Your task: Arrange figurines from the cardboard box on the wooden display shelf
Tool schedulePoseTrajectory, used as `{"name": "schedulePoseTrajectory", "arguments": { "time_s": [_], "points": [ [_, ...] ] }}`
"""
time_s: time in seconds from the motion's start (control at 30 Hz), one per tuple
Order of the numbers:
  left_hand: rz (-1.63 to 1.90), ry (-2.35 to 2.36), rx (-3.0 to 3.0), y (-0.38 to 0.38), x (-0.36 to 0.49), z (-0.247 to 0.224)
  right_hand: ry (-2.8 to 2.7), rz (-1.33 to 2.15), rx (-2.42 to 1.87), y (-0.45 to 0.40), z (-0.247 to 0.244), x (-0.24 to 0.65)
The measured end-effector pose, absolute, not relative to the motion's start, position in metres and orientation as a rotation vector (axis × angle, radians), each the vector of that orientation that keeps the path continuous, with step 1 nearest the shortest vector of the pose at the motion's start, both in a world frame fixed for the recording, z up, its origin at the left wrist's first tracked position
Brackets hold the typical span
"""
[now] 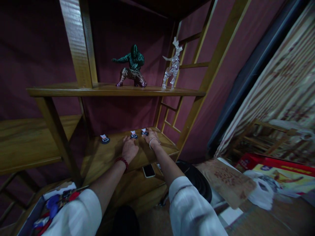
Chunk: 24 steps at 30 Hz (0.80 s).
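Three small black-and-white figurines on dark round bases stand on the lower wooden shelf. The left figurine stands apart from the others. Beside the middle figurine is my left hand, with a red bead bracelet; its fingers reach to the base, and their grip is hard to make out. My right hand, with a silver bangle, has its fingers at the base of the right figurine; whether they close on it is unclear.
A green figure and a clear deer statue stand on the upper shelf. A phone lies below the hands. At lower left is a box of small items; a cardboard piece lies right.
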<state>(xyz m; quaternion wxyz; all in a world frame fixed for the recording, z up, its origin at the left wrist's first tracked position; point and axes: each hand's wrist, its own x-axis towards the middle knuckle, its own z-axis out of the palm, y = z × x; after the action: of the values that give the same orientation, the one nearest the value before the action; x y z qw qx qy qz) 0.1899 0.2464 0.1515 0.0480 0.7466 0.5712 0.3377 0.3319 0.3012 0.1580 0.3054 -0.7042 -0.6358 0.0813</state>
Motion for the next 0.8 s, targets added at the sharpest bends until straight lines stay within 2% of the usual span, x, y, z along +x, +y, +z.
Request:
{"name": "schedulePoseTrajectory", "arguments": {
  "time_s": [0.8],
  "points": [
    [0.972,1.775,2.287,0.2442,0.1899,0.1532,-1.711,0.158,-1.826,0.3026,0.1543,0.3332]
  ]
}}
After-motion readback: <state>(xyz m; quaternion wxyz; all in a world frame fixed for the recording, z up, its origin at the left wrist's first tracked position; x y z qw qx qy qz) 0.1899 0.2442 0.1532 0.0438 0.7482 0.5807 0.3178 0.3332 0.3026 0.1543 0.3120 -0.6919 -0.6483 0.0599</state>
